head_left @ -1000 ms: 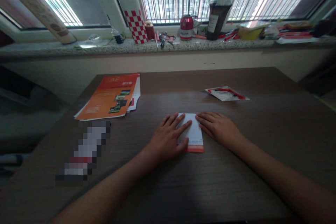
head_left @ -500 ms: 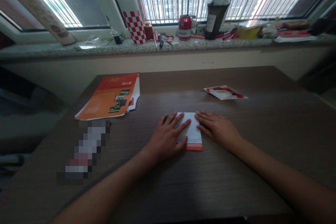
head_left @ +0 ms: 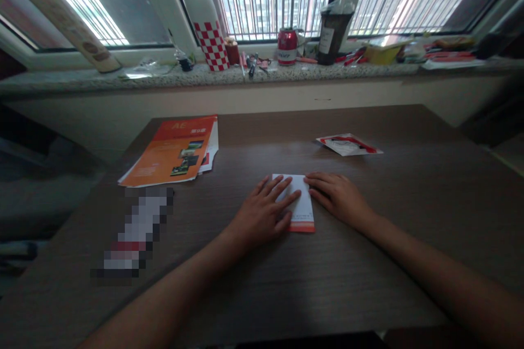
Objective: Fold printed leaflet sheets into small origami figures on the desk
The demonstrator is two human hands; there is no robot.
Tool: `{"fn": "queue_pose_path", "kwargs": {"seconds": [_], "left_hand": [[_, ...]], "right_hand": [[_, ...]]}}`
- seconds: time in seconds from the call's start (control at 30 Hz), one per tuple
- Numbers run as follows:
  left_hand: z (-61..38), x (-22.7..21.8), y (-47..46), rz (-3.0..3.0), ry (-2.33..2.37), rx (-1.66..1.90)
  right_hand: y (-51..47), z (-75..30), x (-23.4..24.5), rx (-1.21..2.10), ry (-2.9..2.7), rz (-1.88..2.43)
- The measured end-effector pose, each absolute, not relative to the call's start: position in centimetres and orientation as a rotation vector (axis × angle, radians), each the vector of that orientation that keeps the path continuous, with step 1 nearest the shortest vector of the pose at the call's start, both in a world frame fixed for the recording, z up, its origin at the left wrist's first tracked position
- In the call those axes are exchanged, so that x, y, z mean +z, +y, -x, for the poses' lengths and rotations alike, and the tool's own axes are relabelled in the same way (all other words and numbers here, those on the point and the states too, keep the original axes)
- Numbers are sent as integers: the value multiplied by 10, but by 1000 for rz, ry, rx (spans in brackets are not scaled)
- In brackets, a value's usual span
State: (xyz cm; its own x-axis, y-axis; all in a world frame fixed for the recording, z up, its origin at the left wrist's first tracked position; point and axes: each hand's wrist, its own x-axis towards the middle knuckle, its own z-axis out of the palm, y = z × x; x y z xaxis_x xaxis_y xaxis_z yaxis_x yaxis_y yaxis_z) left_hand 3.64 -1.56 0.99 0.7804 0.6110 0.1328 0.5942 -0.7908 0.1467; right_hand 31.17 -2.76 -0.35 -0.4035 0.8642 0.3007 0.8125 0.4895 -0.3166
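Observation:
A small white sheet of paper [head_left: 303, 207] with an orange band along its near edge lies flat on the brown table [head_left: 229, 289]. Spread across its left part is my left hand [head_left: 266, 210], palm down, fingers apart, covering that side of the sheet. My right hand [head_left: 338, 196] rests at the sheet's right edge, its fingertips by the far right corner and its fingers stretched out flat. Beyond it, a folded paper piece [head_left: 349, 145] with red and white print lies on the table.
An orange booklet [head_left: 167, 155] lies at the back left, over other papers. Nearer me is a blurred-out oblong object [head_left: 137, 234]. On the windowsill stand a checkered bottle [head_left: 210, 43], a red can [head_left: 287, 46], a dark drink cup [head_left: 333, 35] and small clutter.
My left hand's fingers have shifted slightly to the right over the sheet. My right hand stays by the right edge, its fingers a little closer together. The camera view has tilted up slightly.

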Motion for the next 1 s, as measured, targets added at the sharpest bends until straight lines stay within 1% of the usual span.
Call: {"fn": "queue_pose_path", "kwargs": {"seconds": [0.17,0.33,0.63,0.87,1.0], "left_hand": [[-37,10,-15,-2825,943,248],[-38,9,-17,-2822,911,285],[-39,10,-17,-2803,900,286],[-38,7,-18,-2784,918,283],[-37,7,-16,-2773,959,296]], "right_hand": [[-22,-308,-2,298,-2143,1443],[-13,-309,2,371,-2110,1444],[11,-310,12,362,-2158,1437],[35,-315,5,255,-2130,1477],[39,-318,3,272,-2101,1463]]}}
